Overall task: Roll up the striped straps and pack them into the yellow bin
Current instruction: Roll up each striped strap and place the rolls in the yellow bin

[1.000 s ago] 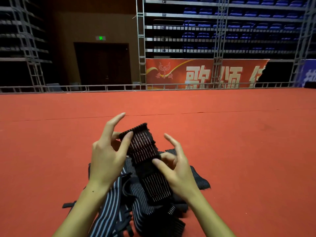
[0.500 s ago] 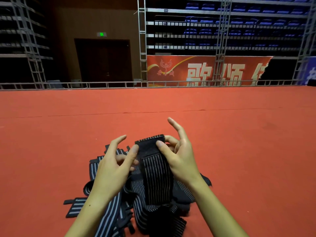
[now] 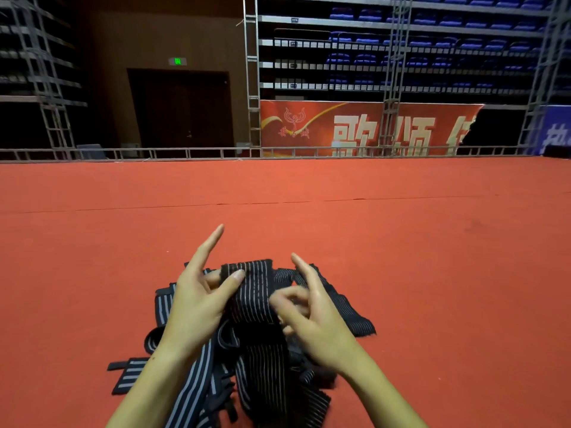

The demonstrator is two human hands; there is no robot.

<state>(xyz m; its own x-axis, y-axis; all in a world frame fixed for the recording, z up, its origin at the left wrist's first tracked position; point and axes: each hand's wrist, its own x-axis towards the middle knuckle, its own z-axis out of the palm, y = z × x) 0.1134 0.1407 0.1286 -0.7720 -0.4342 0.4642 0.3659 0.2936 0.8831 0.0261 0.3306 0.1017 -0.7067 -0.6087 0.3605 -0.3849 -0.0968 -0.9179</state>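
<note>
A black strap with thin pale stripes (image 3: 253, 291) runs upright between my hands, its top end folded over into the start of a roll. My left hand (image 3: 197, 301) pinches that top end between thumb and a finger, its index finger pointing up. My right hand (image 3: 312, 316) grips the strap's right edge with curled, blurred fingers, its index finger raised. Under both hands lies a heap of more striped straps (image 3: 197, 384) on the red carpet (image 3: 432, 273). No yellow bin is in view.
A low metal rail (image 3: 185, 152) edges the far side of the carpet. Behind it are scaffold towers, a red banner (image 3: 355, 128), a dark door and rows of blue seats. A seam (image 3: 154, 206) crosses the carpet ahead.
The strap's top end has been turned down and sits lower between my hands. My right hand dropped from the top end to the strap's right side; my left index finger lifted.
</note>
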